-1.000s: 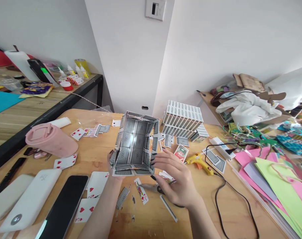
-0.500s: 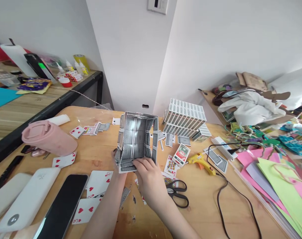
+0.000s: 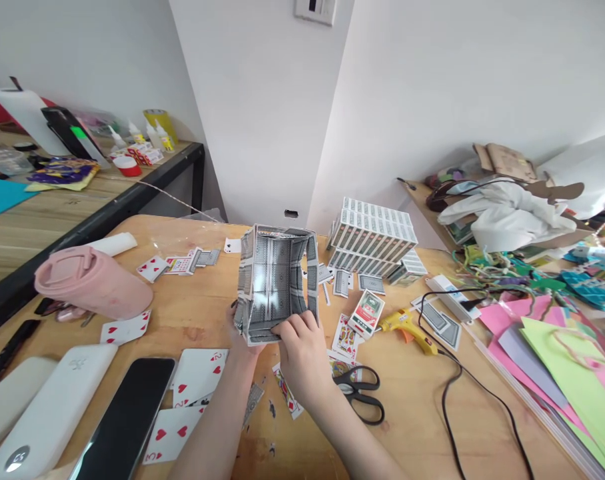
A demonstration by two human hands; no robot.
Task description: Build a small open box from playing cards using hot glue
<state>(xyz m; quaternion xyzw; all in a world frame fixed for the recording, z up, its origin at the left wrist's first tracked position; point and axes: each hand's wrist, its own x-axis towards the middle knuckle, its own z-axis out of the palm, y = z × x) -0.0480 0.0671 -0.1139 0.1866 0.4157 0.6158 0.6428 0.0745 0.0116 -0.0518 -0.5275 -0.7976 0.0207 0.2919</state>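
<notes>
An open box made of playing cards [image 3: 275, 273], grey card backs lining its inside, is held up over the middle of the table with its opening towards me. My right hand [image 3: 302, 357] grips the lower right edge, fingers bent over the rim. Under and behind the lower left side is my left hand [image 3: 245, 337]; its fingers are mostly hidden by the box. Black-handled scissors [image 3: 360, 393] lie right of my right hand, beside loose face cards [image 3: 287, 393]. A red and green card pack [image 3: 366, 312] and a yellow glue gun [image 3: 407, 327] rest further right.
Stacked card packs [image 3: 375, 230] stand at the back right. To the left are a pink tumbler [image 3: 95, 283], a phone [image 3: 127, 420], a white power bank [image 3: 52, 413] and heart cards [image 3: 200, 373]. A black cord [image 3: 450, 393] and coloured paper [image 3: 557, 373] lie on the right.
The box has turned slightly in my hands, its inner left side now facing me less. My right hand has shifted a little to the right along its lower edge.
</notes>
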